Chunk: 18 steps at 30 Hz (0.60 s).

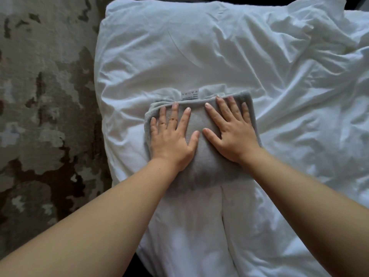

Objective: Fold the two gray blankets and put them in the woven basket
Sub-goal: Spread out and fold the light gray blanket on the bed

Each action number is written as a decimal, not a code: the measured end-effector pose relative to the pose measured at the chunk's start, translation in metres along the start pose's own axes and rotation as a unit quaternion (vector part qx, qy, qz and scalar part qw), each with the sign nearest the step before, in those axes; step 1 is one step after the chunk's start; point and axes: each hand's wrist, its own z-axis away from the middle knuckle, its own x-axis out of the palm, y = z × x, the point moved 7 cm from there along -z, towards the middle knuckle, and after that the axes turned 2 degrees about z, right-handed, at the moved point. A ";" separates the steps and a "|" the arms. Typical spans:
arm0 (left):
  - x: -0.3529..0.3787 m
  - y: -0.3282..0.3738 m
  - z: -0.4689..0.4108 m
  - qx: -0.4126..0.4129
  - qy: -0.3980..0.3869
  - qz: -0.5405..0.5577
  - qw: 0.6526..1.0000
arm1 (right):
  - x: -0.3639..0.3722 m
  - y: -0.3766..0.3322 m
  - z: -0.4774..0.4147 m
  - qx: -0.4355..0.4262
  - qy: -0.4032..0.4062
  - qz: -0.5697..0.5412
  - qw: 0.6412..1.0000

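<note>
A folded gray blanket (200, 118) lay on a rumpled white duvet (199, 47) that covered the bed, just below the middle of the view. It was a compact, thick rectangle, its stacked edges showing along the 9 o'clock side. A small white care label (189, 94) stuck out from its 12 o'clock edge.

Both hands lay flat on top of the blanket, palms down. The left hand (171, 136) rested on the blanket's 9 o'clock half, fingers straight and spread, pointing toward 12 o'clock, gripping nothing. Thin rings (162, 123) showed on two of its fingers. The right hand (231, 132) rested on the 3 o'clock half in the same way, fingers straight and fanned, with nothing held. The two thumbs nearly met over the blanket's middle.

At 9 o'clock of the bed, a mottled beige and brown carpet (40, 96) covered the floor.
</note>
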 end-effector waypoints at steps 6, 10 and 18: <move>0.026 -0.027 -0.020 -0.077 0.008 0.013 0.997 | 0.032 0.017 -0.017 0.036 0.068 -0.078 0.994; 0.042 -0.030 -0.038 -0.070 0.053 0.014 0.996 | 0.050 0.024 -0.037 0.008 0.128 -0.102 0.986; 0.079 -0.035 -0.048 -0.029 0.126 0.025 0.991 | 0.090 0.037 -0.047 -0.028 0.236 -0.093 0.967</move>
